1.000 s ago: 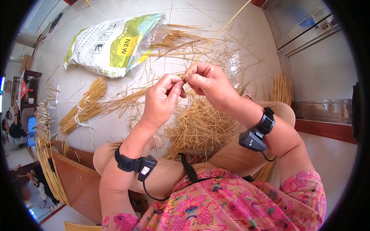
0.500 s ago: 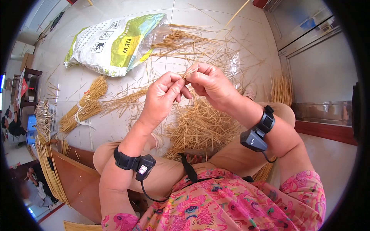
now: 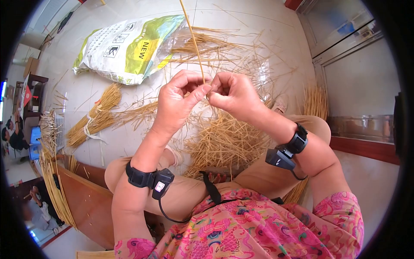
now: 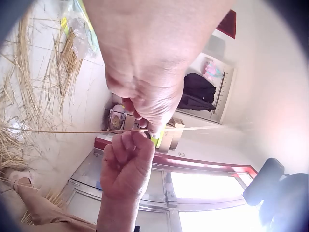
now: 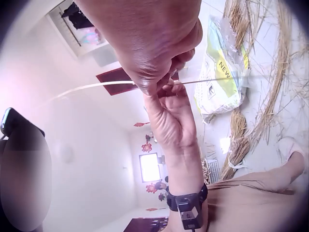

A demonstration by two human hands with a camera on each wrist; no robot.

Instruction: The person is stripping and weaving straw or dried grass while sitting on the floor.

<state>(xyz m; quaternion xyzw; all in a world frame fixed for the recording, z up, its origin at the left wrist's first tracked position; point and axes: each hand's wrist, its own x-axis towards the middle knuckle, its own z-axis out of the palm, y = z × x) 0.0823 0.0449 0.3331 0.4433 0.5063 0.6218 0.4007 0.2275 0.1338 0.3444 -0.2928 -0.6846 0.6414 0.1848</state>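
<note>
A long thin straw stalk (image 3: 193,39) rises from between the fingertips of both hands, leaning toward the left at its top. My left hand (image 3: 176,101) pinches it between thumb and curled fingers near its lower end. My right hand (image 3: 237,94), fingers curled in, pinches at the same spot with its thumb against the index finger. The fingertips of the two hands meet there. In the left wrist view the stalk (image 4: 63,131) runs sideways between the hands, and the right wrist view shows the stalk (image 5: 96,85) passing both thumbs. The pinched part is mostly hidden by fingers.
A heap of loose straw (image 3: 226,140) lies on the floor between the legs. Further off are a white-and-green bag (image 3: 116,52) with straw at its mouth and a tied straw bundle (image 3: 97,116). A wooden board (image 3: 82,203) stands at the left, a metal door (image 3: 358,77) at the right.
The stalk has swung from leaning up to the right to leaning up to the left. My left fingers have shifted upward onto it, while both forearms stay nearly in place.
</note>
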